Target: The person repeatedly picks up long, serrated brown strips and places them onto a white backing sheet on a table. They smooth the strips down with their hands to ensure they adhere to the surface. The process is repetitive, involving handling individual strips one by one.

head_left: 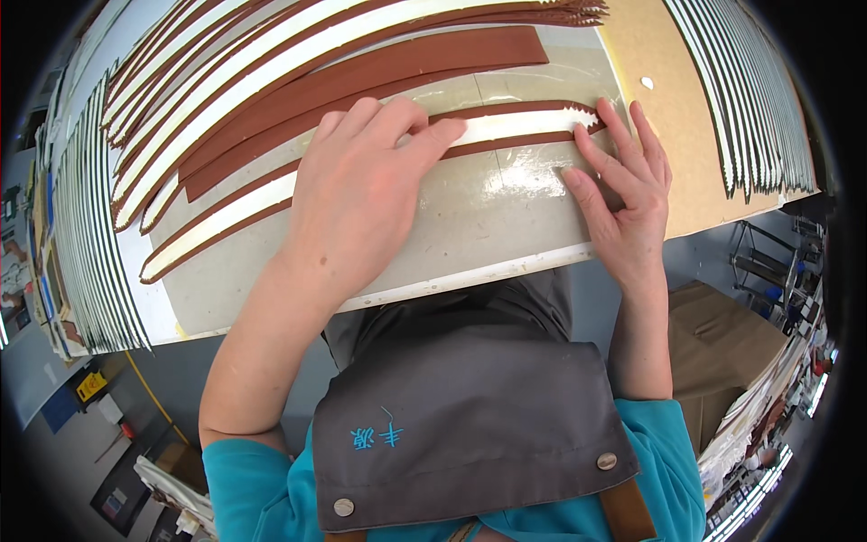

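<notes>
A brown leather-like strip [237, 226] with a white band down its middle and toothed cuts at its right end lies across a grey work surface. My left hand [361, 172] rests over the middle of it, fingers curled at the far edge and thumb stretched onto the white band. What lies under those fingers is hidden. At the toothed end my right hand [632, 181] has its fingers apart, with fingertips touching the strip and the thumb on the surface. Plain brown strips [452, 61] lie just beyond, overlapping one another.
More brown-and-white strips [217, 108] are laid along the far side. Rows of dark-edged pale strips stand at the left [95, 217] and right [745, 99] ends. A small white scrap [647, 82] lies on the tan board [695, 172]. The table's front edge [470, 280] runs before my apron.
</notes>
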Motion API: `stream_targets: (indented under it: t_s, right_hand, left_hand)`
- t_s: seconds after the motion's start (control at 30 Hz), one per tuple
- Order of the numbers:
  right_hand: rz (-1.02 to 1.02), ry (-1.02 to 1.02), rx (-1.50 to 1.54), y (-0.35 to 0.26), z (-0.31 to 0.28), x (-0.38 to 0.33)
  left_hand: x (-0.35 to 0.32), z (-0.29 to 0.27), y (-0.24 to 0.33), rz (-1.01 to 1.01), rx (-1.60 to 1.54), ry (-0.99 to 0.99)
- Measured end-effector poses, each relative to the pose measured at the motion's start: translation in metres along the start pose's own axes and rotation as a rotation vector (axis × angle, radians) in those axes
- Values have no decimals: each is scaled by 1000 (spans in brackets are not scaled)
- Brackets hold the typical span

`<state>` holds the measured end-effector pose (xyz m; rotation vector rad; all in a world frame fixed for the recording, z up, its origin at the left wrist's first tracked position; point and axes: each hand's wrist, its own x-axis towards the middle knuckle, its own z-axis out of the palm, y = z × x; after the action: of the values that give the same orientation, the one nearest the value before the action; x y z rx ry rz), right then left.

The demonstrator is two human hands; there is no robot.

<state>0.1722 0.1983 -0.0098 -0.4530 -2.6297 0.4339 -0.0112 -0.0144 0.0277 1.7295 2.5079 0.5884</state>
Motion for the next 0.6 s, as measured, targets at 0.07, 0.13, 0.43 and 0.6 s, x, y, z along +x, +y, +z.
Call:
stream_targets:
  t_s: [0.07,0.13,0.43,0.6]
  right_hand:
    - [-2,-2,-3,1,0,0]
    - [-3,-2,-2,0,0,0]
    - [-25,-13,-6,1,-4,2]
    - [-120,-50,-140,2,-14,23]
  left_hand:
    - [3,-1,1,42,57,-42]
    - [4,6,3,84,10,32]
    - [1,20,-1,117,-92,116]
    - [-4,25,-2,149,-54,148]
